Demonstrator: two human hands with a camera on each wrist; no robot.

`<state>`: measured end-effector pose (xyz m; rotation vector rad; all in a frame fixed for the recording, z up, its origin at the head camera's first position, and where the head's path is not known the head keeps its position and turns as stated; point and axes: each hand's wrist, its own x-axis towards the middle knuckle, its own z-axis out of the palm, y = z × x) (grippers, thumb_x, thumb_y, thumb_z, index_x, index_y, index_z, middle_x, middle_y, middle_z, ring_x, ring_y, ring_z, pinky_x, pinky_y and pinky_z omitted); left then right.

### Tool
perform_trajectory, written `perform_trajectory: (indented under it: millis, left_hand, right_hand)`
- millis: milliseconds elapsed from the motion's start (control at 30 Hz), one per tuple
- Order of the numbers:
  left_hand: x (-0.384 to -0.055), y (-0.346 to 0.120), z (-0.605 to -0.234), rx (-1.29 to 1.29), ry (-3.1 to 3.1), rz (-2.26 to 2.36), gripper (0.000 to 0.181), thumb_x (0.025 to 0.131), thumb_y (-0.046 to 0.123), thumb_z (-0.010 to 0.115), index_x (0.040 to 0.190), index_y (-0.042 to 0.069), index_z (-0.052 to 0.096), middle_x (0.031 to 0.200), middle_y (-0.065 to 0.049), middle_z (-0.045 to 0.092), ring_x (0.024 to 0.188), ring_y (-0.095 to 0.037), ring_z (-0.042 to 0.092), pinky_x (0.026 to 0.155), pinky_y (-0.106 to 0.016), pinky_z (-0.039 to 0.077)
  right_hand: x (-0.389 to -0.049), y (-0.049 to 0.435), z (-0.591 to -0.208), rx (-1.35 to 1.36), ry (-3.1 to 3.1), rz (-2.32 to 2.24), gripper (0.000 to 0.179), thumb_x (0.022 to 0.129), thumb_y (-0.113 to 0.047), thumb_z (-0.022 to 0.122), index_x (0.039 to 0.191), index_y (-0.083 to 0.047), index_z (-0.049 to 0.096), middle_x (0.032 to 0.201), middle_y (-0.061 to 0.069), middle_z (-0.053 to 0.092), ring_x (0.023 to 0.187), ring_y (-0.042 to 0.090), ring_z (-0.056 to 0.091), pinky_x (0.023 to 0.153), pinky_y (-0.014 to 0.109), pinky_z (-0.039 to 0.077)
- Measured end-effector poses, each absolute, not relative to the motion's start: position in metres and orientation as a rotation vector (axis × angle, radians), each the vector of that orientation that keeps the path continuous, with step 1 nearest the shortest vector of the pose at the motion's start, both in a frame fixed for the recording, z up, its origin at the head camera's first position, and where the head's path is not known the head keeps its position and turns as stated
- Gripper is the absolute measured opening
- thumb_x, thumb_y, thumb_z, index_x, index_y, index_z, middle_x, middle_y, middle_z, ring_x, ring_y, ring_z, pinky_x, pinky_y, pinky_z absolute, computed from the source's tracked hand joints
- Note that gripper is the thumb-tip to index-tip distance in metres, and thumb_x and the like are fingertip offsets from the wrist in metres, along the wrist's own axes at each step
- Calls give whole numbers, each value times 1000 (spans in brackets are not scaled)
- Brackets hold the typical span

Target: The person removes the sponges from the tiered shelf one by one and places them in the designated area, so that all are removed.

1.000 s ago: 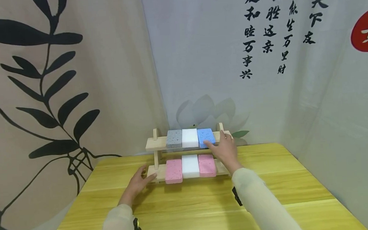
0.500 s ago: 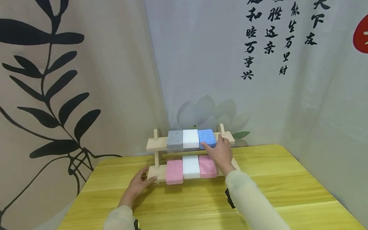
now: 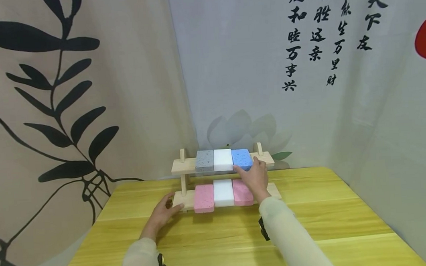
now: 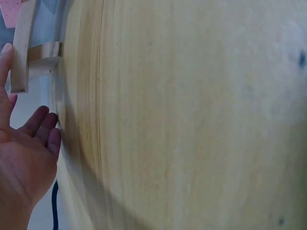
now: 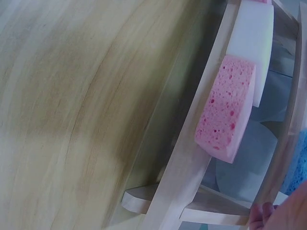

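A two-tier wooden rack bears a row of sponges on each shelf. On the upper shelf are a grey sponge, a white sponge and a blue sponge, side by side. My right hand grips the blue one, thumb at its lower front and fingers at its right side; its far side is hidden. At the lower shelf's left end, my left hand holds the plank between thumb and index finger, the other fingers loosely bent.
Lower down stand a pink sponge, a white sponge and another pink sponge, partly behind my right hand in the head view. The rack stands at the back of the wooden table, before a printed curtain.
My right hand has shifted left and slightly down, its fingers coming from near the upper shelf's end to the blue sponge's side. My left hand and the sponges stay put.
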<state>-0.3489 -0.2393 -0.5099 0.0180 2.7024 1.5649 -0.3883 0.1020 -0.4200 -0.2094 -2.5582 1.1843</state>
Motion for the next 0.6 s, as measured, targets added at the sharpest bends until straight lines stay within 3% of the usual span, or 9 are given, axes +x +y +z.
perform_trajectory:
  millis: [333,600]
  left_hand:
    - [-350,-239,-508,-3,2690,1547,81,92,46,69,155,12,31,152,-28,34,137,-46,34,107,-61,34]
    - [-349,-239,-508,5,2685,1549,84,91,49,69,156,12,30,152,-30,32,139,-48,32,108,-62,32]
  right_hand:
    - [-391,102,-419,-210,-2568,1137,92,83,-59,72,147,0,40,134,23,45,119,36,47,100,52,42]
    - [-391,101,-419,-201,-2563,1129,90,84,-56,72,145,2,42,133,23,49,119,38,50,100,53,43]
